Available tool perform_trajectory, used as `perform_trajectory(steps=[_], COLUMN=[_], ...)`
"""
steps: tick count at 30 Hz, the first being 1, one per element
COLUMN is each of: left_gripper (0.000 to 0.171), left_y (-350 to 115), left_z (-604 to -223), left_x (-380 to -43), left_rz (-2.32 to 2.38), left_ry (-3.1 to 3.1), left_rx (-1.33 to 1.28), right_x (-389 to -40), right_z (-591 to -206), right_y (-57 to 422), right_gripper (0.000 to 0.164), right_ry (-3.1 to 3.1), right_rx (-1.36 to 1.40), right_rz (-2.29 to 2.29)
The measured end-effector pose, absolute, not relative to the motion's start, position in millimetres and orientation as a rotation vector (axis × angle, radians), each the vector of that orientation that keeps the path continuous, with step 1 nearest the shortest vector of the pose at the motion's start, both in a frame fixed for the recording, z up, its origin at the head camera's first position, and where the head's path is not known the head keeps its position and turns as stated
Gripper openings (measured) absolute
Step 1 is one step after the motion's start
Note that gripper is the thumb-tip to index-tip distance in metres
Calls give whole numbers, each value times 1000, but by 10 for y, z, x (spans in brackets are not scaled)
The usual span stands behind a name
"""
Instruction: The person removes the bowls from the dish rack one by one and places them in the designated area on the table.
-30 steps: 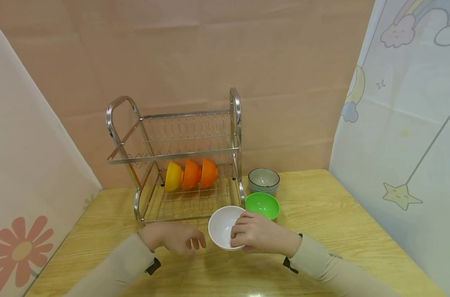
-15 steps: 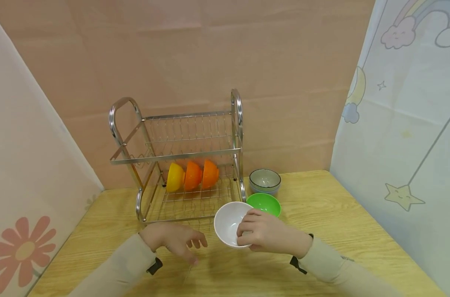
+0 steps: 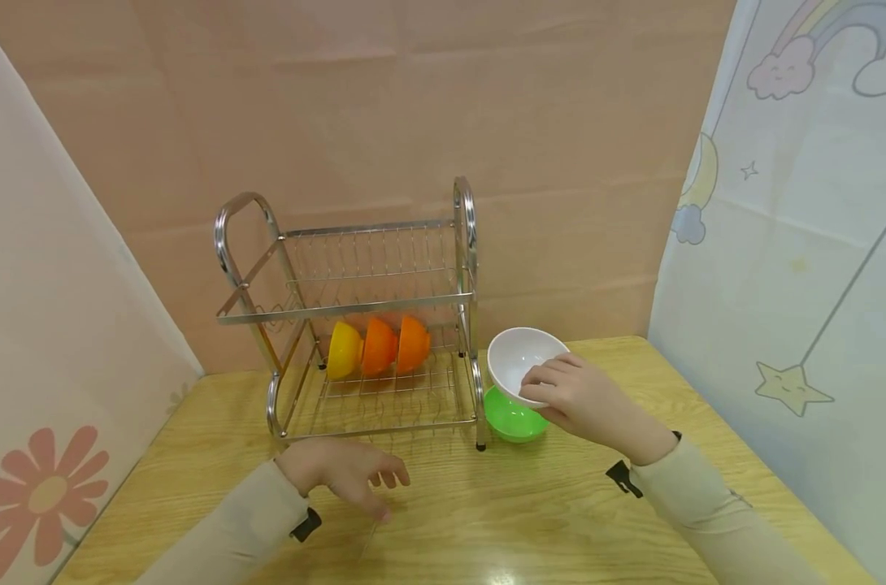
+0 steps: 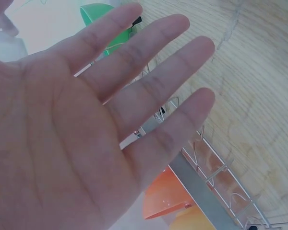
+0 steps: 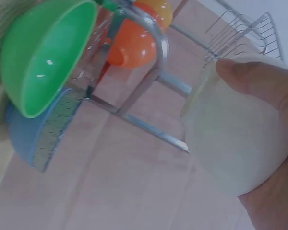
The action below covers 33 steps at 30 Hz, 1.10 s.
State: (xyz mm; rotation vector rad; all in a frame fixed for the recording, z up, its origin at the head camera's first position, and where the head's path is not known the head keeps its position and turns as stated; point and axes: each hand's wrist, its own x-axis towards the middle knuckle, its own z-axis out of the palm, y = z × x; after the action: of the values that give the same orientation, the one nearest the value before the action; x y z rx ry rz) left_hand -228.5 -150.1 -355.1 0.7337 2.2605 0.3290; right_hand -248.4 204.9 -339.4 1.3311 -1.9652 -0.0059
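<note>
My right hand [image 3: 585,402] grips the rim of a white bowl [image 3: 512,357], fingers inside it and thumb on the outside in the right wrist view. The white bowl [image 5: 235,129] is tilted above a green bowl [image 3: 514,418], which it partly covers in the head view. Behind it, a blue bowl [image 5: 24,132] with a patterned band shows beside the green bowl [image 5: 48,57] in the right wrist view. Over the table in front of the rack, my left hand [image 3: 348,474] hangs with fingers spread and holds nothing; its palm shows in the left wrist view.
A two-tier metal dish rack [image 3: 348,309] stands on the wooden table [image 3: 428,528] left of the bowls. On its lower tier, one yellow bowl [image 3: 344,351] and two orange bowls [image 3: 380,348] stand on edge. Cloth walls enclose the back and sides.
My right hand has carried the white bowl right and away from me, from in front of the rack to over the green bowl. The left hand has barely moved.
</note>
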Motion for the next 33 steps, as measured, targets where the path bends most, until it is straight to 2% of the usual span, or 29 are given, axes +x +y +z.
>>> perform_trajectory(steps=[3,15,33], left_gripper=[43,42,39], left_y=[-1509,-1504,-1514], left_z=[-3564,-3566,-3601], left_x=[-2291,-2283,-2280], left_rz=[326,319,285], left_ry=[2266,2267,2278], left_rx=[746,755,801], right_x=[-2547,-2711,-2720], right_z=[-3476,-3874,-4007], right_y=[2104,2152,2057], right_gripper=[28,35,36], right_ry=[-2027,-2333,-2531], right_rx=[1310,1262,1277], right_rz=[-29,-105,-76])
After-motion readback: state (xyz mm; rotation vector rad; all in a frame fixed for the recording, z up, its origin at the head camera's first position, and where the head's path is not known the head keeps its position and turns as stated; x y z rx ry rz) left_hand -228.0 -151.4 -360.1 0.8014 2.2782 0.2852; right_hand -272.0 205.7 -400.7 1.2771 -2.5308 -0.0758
